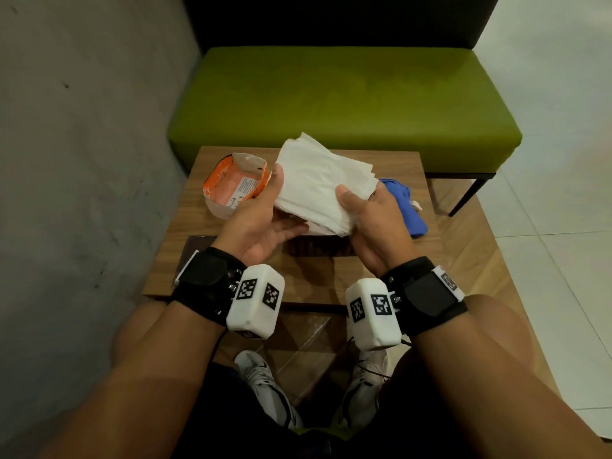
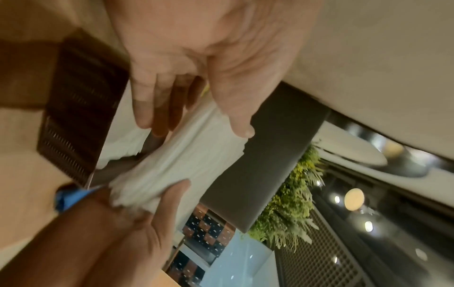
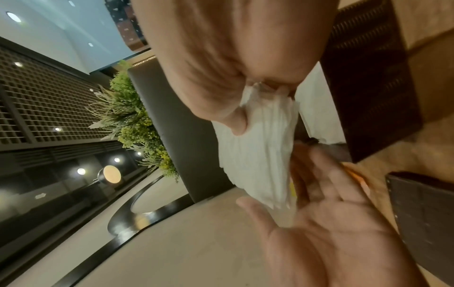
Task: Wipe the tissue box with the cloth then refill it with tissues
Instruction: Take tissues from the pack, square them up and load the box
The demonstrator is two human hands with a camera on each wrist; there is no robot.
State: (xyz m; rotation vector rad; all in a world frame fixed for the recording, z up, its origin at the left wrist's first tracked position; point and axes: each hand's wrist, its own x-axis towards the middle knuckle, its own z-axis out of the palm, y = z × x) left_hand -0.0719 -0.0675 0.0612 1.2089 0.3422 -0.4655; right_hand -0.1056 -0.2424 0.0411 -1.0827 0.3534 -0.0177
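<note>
I hold a thick stack of white tissues (image 1: 321,180) (image 2: 191,155) (image 3: 258,155) in the air over the wooden table. My right hand (image 1: 359,197) pinches its near right corner, thumb on top and fingers beneath. My left hand (image 1: 281,207) lies flat under the left side with straight fingers, its thumb against the edge. The dark woven tissue box (image 1: 318,248) (image 2: 78,108) (image 3: 368,87) sits on the table under the stack, mostly hidden by my hands. The blue cloth (image 1: 405,207) (image 2: 66,196) lies crumpled to the right of the box.
A torn orange tissue packet (image 1: 231,187) lies at the table's back left. A dark flat panel (image 1: 195,246) (image 3: 430,223) lies left of the box. The small wooden table (image 1: 381,260) stands before a green bench (image 1: 344,97), with a grey wall on the left.
</note>
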